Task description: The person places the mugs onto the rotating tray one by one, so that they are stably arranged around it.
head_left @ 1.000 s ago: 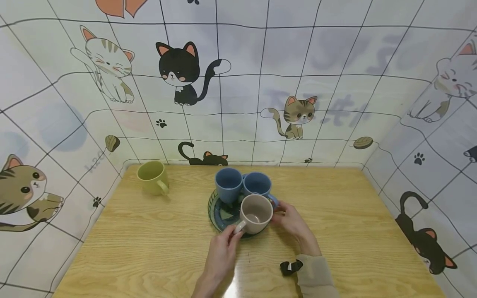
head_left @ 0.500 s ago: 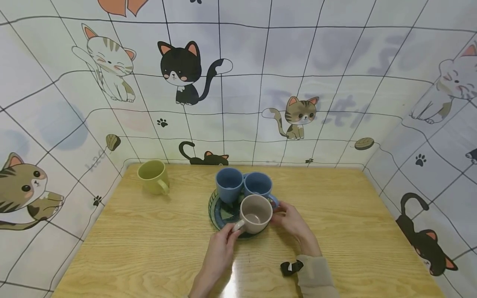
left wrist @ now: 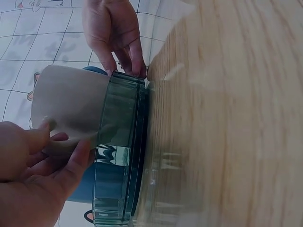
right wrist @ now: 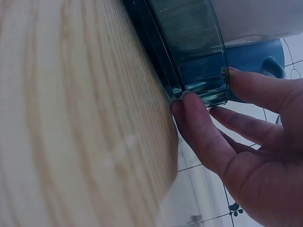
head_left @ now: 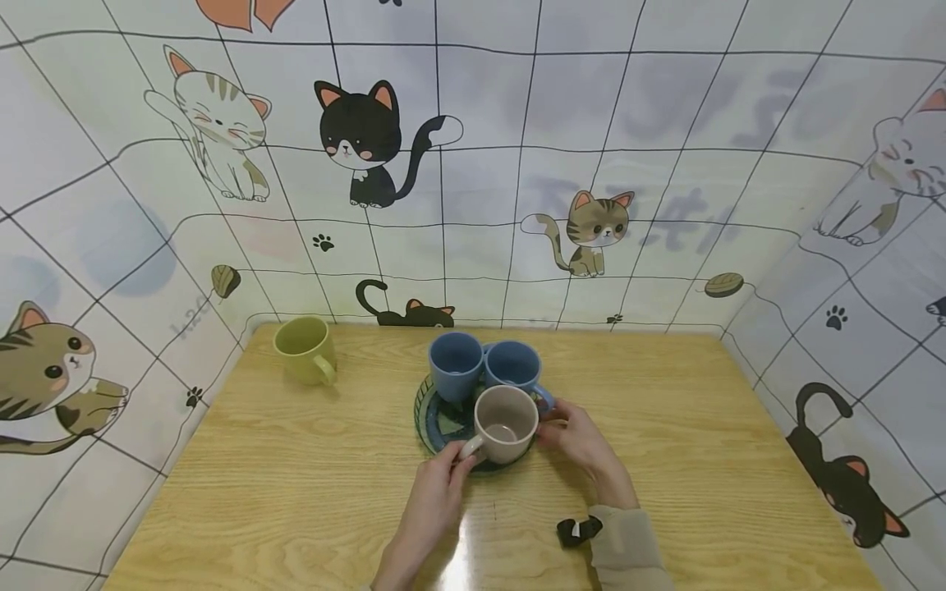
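Note:
A beige mug (head_left: 506, 424) stands at the front of a round tray (head_left: 427, 423) with a clear greenish wall. My left hand (head_left: 436, 492) pinches the mug's handle; in the left wrist view its thumb and fingertips (left wrist: 80, 153) close around it. Behind it on the tray sit two blue mugs, one at the left (head_left: 454, 369) and one at the right (head_left: 513, 365), whose handle points toward my right hand (head_left: 580, 443). That hand grips the tray's right side, with fingertips (right wrist: 189, 100) at its wall and dark base in the right wrist view.
A yellow-green mug (head_left: 303, 353) stands at the table's back left corner. The wooden table (head_left: 296, 468) meets cat-printed walls (head_left: 473, 164) at the back and sides. A black strap with a bow (head_left: 578, 531) shows at the right sleeve's cuff.
The beige mug and the left hand have shifted very slightly left against the blue mugs. The right hand keeps its place at the tray.

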Demonstrator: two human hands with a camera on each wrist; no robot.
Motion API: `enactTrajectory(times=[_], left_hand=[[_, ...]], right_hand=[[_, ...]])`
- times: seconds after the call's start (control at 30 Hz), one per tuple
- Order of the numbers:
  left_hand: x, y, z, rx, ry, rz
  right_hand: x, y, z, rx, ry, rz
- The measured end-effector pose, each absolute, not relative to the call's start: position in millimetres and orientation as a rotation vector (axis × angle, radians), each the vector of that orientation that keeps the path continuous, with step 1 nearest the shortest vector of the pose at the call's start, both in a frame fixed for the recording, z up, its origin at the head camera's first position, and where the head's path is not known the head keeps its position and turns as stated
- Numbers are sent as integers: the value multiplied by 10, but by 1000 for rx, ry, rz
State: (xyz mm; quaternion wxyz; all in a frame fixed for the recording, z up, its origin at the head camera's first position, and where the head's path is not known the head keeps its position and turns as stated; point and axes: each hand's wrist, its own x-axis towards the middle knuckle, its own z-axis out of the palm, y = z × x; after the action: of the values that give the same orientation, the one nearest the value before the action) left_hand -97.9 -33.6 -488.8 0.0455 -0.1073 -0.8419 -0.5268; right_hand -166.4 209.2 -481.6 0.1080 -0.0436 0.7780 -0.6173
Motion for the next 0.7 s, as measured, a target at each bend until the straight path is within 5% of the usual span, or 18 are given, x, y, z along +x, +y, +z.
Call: enactTrajectory(times=[0.2, 0.7], left_hand=[[-966, -362, -4910, -349, -2566, -1833], [-940, -503, -4791, -330, -2683, -1600]], right_hand=[[-1802, 2167, -5123, -127, 2307, -1825], [-1776, 2176, -5110, -134, 2319, -1813]])
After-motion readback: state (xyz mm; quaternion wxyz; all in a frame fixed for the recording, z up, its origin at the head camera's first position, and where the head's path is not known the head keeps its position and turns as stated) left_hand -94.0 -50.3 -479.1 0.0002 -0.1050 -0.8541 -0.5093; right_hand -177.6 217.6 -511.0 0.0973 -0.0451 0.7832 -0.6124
